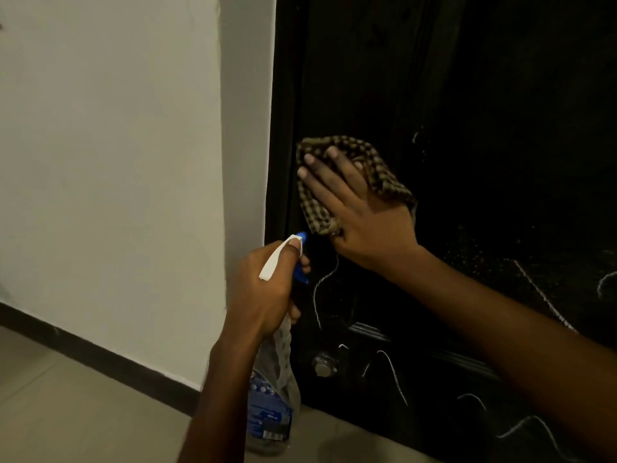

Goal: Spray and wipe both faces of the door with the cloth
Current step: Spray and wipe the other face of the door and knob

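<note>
The door [467,95] is very dark and fills the right half of the view, with white chalk-like scribbles and fine spray droplets on its lower part. My right hand [360,208] lies flat with straight fingers on a brown checked cloth [384,168], pressing it against the door near its left edge. A loose thread hangs from the cloth. Just below and to the left, my left hand [267,289] grips the neck of a clear spray bottle [272,396] with a white and blue trigger head, its nozzle pointing at the door.
A pale wall [110,162] and the door jamb [247,128] stand to the left, with a dark skirting board [93,349] along the tiled floor [66,412]. A round metal fitting [324,364] sits low on the door.
</note>
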